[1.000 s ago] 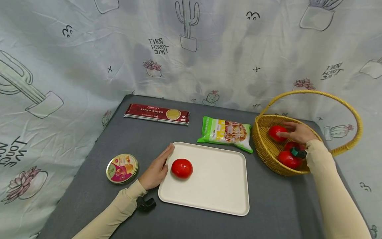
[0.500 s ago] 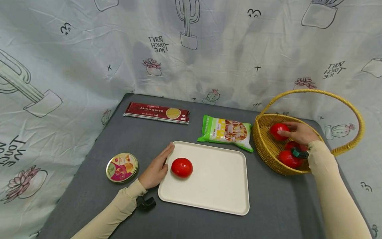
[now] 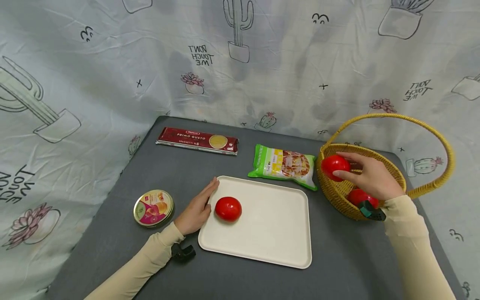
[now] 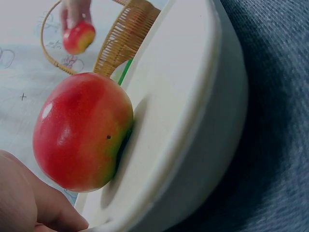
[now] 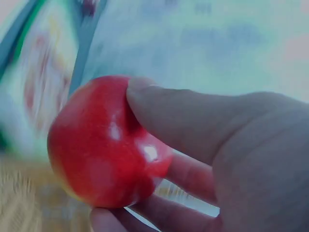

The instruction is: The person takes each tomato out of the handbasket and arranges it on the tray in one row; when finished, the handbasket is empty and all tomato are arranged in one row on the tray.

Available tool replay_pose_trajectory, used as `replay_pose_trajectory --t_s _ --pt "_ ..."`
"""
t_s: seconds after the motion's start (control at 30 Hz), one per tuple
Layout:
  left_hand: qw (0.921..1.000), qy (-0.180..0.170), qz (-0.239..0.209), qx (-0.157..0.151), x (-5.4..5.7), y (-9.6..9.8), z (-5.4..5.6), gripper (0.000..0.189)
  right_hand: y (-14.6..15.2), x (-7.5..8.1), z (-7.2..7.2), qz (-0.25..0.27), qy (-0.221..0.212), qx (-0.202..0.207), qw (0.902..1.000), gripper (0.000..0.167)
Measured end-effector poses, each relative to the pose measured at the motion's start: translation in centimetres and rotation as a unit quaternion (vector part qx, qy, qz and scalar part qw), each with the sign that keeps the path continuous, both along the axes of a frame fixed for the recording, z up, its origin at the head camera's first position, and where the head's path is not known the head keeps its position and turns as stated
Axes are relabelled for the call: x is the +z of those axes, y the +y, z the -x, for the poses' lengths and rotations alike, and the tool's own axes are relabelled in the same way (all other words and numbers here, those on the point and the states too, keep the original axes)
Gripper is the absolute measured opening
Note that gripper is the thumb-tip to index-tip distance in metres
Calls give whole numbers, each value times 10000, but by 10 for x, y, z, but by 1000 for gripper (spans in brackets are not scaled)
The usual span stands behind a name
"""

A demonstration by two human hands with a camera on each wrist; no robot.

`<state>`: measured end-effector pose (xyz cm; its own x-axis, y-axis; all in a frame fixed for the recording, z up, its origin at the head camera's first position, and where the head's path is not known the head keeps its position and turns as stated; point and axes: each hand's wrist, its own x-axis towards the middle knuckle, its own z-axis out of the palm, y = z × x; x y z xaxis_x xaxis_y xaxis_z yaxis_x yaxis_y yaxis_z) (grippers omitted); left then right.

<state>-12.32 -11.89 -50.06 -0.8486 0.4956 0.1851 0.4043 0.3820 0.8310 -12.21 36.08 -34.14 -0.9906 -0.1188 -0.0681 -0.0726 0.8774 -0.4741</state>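
Observation:
My right hand (image 3: pixel 371 177) pinches a shiny red apple (image 3: pixel 335 167) between thumb and fingers, over the left part of the yellow wicker basket (image 3: pixel 339 207). Up close in the right wrist view, the thumb presses one side of this apple (image 5: pixel 104 145) and fingers support it below. More red fruit (image 3: pixel 361 196) shows inside the basket, partly hidden by my wrist. My left hand (image 3: pixel 193 214) rests along the left edge of a cream tray (image 3: pixel 270 225), fingers stretched along the rim. Close beside it on the tray sits another apple (image 4: pixel 84 130), red with a yellow-green patch.
A green-and-white food packet (image 3: pixel 285 164) lies between tray and basket. Further back left is a dark red spaghetti pack (image 3: pixel 196 140). A round tin (image 3: pixel 153 207) with a pink label stands left of my left hand. The basket's tall handle (image 3: pixel 448 158) arches up at the right.
My right hand has lifted the apple up from inside the basket and moved it left, toward the basket's near-left rim. The left hand, tray and apple on it have stayed in place.

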Motion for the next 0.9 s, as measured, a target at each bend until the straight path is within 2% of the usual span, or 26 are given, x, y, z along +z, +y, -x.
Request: replay_pose_trajectory --t_s 0.1,0.2,0.3,0.47,0.67,0.9 --pt "10000 5 34 13 0 0 1 71 -35 3 -11 275 158 371 9988 66" --pt "10000 68 47 -1 0 0 0 71 -67 -1 -19 492 147 733 9960 64" --pt "9999 132 35 -27 -1 -1 0 71 -97 -16 -20 697 56 1156 9908 64" --pt "9999 129 -2 -71 -2 0 0 71 -136 -50 -18 1044 -305 1741 9787 59" --pt "10000 12 69 -49 0 1 0 70 -161 -78 -18 930 -558 1985 9741 58" --pt "9999 -12 106 15 2 0 0 70 -172 -87 -19 1001 -657 2046 9715 58"
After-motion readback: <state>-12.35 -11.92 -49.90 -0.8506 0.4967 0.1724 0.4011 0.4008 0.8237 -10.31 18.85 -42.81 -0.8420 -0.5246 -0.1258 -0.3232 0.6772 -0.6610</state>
